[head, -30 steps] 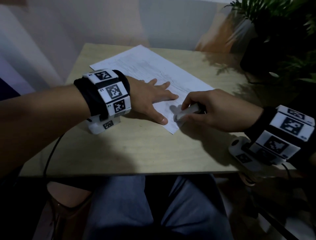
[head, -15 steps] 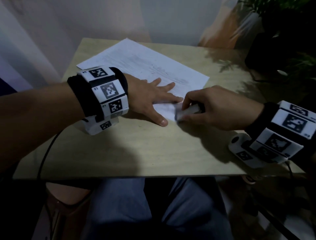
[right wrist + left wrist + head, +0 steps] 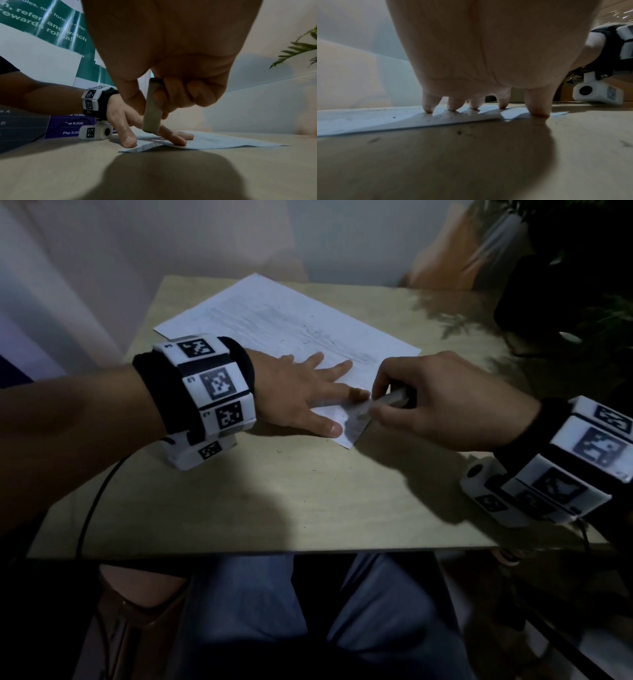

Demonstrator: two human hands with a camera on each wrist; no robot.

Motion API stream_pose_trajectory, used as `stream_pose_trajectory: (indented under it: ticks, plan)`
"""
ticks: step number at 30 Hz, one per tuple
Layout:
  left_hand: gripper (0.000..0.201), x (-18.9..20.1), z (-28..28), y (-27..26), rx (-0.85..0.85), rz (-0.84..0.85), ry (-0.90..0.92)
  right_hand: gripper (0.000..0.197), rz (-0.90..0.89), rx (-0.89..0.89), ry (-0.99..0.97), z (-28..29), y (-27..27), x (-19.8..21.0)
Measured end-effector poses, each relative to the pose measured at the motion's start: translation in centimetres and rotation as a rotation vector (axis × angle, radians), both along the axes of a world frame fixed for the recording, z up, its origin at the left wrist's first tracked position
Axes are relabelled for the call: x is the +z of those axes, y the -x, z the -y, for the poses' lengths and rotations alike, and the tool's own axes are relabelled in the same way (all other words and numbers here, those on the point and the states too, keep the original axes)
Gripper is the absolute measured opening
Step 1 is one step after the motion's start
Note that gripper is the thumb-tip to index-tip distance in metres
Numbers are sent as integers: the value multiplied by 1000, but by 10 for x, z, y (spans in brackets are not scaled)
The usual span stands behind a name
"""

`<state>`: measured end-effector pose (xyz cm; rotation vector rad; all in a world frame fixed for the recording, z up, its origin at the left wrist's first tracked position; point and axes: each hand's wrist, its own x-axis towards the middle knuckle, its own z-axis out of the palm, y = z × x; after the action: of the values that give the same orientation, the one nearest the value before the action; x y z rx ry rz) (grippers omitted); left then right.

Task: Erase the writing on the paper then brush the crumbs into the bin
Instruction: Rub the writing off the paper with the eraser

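A white sheet of paper (image 3: 274,316) with faint pencil lines lies at an angle on the wooden table (image 3: 308,491). My left hand (image 3: 308,392) lies flat on the sheet's near corner, fingers spread and pressing it down; the fingertips (image 3: 428,110) touch the paper (image 3: 368,120). My right hand (image 3: 438,402) pinches a long pale eraser (image 3: 387,400) between thumb and fingers, its lower end on the paper's near corner beside my left forefinger. In the right wrist view the eraser (image 3: 151,115) stands nearly upright over the paper (image 3: 223,140). No bin is in view.
Dark potted plants (image 3: 565,268) stand at the table's far right corner. Small dark crumbs (image 3: 279,451) lie on the bare table near the paper. My legs sit under the table's near edge. A wall runs along the far side.
The eraser's end has rubbed back and forth over the paper's near corner, now slightly further up the sheet. My left hand stays pressed flat in the same place.
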<state>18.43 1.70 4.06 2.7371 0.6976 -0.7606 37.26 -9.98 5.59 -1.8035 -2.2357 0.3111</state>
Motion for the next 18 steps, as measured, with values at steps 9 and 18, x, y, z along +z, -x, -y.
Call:
stream_pose_trajectory:
  ticks: [9,18]
  plan:
    - [80,3,0,-3,28,-43,20,26,154,30,-17,-4,3,-7]
    - [78,1,-3,-3,22,-45,15,29,165,8,5,-1,-1,-9]
